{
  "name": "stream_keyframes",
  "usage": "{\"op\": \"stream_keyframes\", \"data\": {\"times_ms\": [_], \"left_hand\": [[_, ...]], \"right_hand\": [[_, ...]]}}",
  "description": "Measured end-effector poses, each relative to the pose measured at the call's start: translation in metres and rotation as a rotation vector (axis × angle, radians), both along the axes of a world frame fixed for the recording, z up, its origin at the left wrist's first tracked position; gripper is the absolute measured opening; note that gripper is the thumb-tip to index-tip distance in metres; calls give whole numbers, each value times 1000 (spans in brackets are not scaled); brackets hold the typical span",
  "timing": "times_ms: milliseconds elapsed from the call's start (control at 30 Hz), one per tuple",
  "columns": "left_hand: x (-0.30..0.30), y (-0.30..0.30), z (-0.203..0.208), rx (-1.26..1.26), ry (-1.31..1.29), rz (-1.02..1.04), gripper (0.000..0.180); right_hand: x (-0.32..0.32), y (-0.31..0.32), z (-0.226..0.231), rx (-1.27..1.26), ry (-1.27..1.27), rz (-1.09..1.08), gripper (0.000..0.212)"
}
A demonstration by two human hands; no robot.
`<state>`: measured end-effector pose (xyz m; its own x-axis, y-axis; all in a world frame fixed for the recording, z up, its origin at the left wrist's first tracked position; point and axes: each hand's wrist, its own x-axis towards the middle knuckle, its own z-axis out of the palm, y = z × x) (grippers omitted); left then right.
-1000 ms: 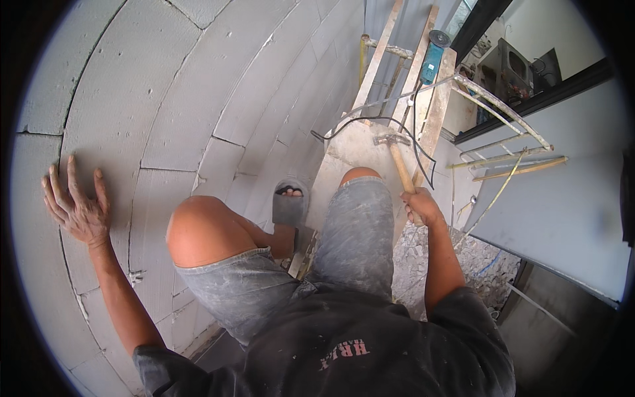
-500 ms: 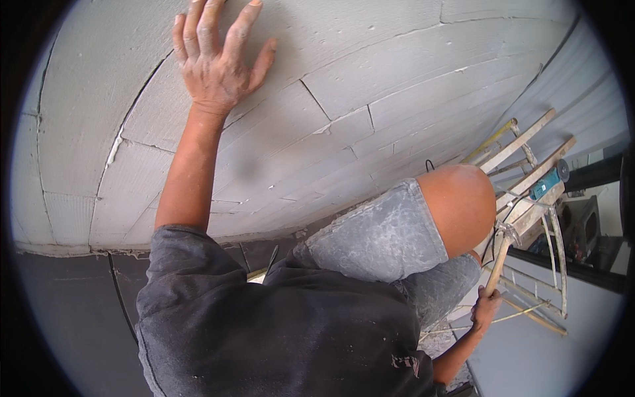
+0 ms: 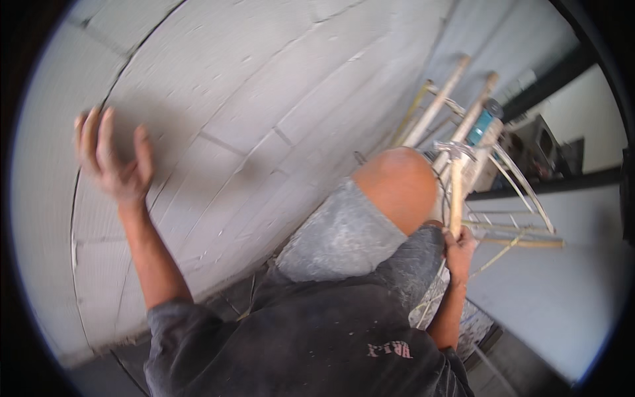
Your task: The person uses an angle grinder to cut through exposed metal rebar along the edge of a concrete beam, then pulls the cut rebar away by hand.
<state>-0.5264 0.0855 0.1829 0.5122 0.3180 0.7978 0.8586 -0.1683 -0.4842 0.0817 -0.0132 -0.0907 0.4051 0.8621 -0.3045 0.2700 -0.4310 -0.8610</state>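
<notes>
My left hand (image 3: 118, 159) is slightly blurred, with its fingers apart and nothing in it. It is held off the pale block wall (image 3: 264, 86), and a soft shadow falls beside it. At the right, my right hand (image 3: 459, 248) is closed around the lower end of a wooden handle. That handle belongs to a hammer (image 3: 456, 178), held upright with its metal head at the top. The hammer's head overlaps the planks behind it in this view. My bent knee, in dusty grey shorts, lies between my hands.
Beyond the hammer stands a metal trestle (image 3: 519, 175) with wooden planks (image 3: 442, 99) on it. A teal power tool, apparently an angle grinder (image 3: 479, 129), rests on the planks with its cord hanging. A dark-framed opening (image 3: 562, 126) is at the far right. Dark floor runs along the wall's base.
My left hand has come off the wall and moved left and down. My right hand has raised the hammer, now more upright. The whole view has turned and shifted.
</notes>
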Motion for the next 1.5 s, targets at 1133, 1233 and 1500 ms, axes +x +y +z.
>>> {"op": "stream_keyframes", "data": {"times_ms": [1133, 1233, 1500], "left_hand": [[422, 553, -200, -325, 287, 107, 69], [425, 554, -200, -310, 312, 88, 71], [428, 549, -197, -298, 424, 98, 69]], "right_hand": [[17, -180, -38, -140, 291, -1443, 21], [10, -187, -8, -172, 326, -1455, 20], [-2, -215, -5, -401, 126, -1658, 25]]}}
